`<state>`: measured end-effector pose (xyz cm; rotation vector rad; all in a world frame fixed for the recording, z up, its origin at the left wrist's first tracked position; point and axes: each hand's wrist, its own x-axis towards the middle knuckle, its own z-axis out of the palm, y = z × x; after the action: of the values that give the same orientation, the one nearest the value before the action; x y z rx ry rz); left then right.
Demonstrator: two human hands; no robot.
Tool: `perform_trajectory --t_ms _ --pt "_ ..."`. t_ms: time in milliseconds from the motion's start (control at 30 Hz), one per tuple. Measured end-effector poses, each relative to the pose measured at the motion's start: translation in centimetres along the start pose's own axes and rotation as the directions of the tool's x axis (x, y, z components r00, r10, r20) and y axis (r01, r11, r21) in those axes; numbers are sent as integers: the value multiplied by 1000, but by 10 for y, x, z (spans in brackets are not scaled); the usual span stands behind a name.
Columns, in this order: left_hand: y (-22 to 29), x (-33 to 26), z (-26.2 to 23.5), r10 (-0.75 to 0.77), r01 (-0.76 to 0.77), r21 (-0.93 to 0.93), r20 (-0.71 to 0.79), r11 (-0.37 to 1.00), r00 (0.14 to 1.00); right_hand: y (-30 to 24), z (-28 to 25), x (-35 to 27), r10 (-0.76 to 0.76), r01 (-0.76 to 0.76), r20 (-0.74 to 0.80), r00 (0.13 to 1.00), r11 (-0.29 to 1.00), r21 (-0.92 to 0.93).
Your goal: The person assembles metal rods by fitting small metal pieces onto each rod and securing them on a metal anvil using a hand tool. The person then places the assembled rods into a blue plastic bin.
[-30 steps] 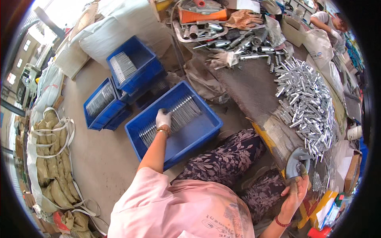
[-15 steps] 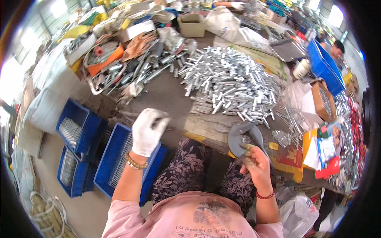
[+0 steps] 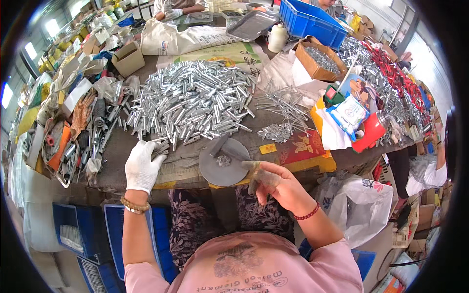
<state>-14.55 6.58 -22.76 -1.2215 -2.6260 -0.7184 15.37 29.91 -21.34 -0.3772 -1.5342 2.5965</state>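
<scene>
at the far left edge of the table (image 3: pixel 185 168) lies a heap of dark metal fittings (image 3: pixel 80 146) and an orange tray. just right of it the left hand (image 3: pixel 141 166), in a white glove, rests at the near edge of the table with its fingers curled around a few small silver tubes (image 3: pixel 160 146); these touch the glove's fingertips at the near rim of the big pile of silver tubes (image 3: pixel 193 102), which spreads across the table just beyond the hand. below the left forearm, under the table, stand blue crates (image 3: pixel 78 229) with rows of metal parts.

right of the glove, a round grey metal disc (image 3: pixel 224 161) lies flat at the table's near edge, a small block on top of it. the right hand (image 3: pixel 273 183), bare and grimy, is against the disc's right rim, thumb and fingers pinched loosely together at the rim; whether it actually grips the disc i cannot tell. further right sit loose thin silver pins (image 3: pixel 283 105), a red bottle (image 3: pixel 369 134) and a white plastic bag (image 3: pixel 359 207).
</scene>
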Motion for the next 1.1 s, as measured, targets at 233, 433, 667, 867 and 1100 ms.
perform_trajectory --t_ms 233,433,667,867,1100 --pt "1 -16 8 -17 18 8 -119 1000 993 -10 4 -7 -52 52 6 999 967 -251" --pt "8 -14 3 -46 44 -28 -81 999 996 -40 -74 14 -783 -108 -64 619 -4 -994" --pt "85 -26 -3 146 -159 -253 -69 954 987 -52 -109 45 -759 -213 -172 628 45 -976" --pt "111 -35 15 280 -275 -274 -20 922 960 -65 -127 54 -575 -34 191 796 -358 -933" --pt "108 -31 19 244 -222 -306 34 926 969 -71 -140 50 -486 67 322 813 -471 -879"
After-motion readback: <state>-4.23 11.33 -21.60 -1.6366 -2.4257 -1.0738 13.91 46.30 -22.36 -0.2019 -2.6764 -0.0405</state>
